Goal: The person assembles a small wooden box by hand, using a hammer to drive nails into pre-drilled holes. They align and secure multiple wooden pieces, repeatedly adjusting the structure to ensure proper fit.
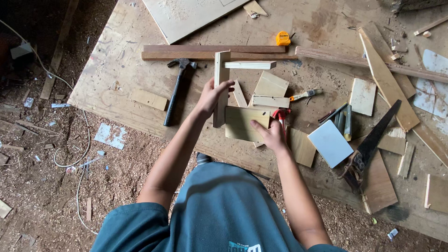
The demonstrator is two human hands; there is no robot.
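My left hand (pixel 211 97) grips a narrow upright wooden board (pixel 221 74) standing on the plywood worktop (pixel 107 79). My right hand (pixel 269 134) rests flat on a small square plywood piece (pixel 240 122) that lies butted against the foot of that board. A second white-edged board (pixel 250 65) meets the upright board's top at a right angle. Red-handled pliers (pixel 281 115) lie just beyond my right hand.
A black-handled hammer (pixel 176 91) lies left of my left hand. Long timber strips (pixel 186 51), a yellow tape measure (pixel 282 38), a paintbrush (pixel 305 95), a white tile (pixel 330 143), a hand saw (pixel 373 142) and several wood offcuts crowd the bench. Sawdust and a white cable (pixel 83 154) cover the floor.
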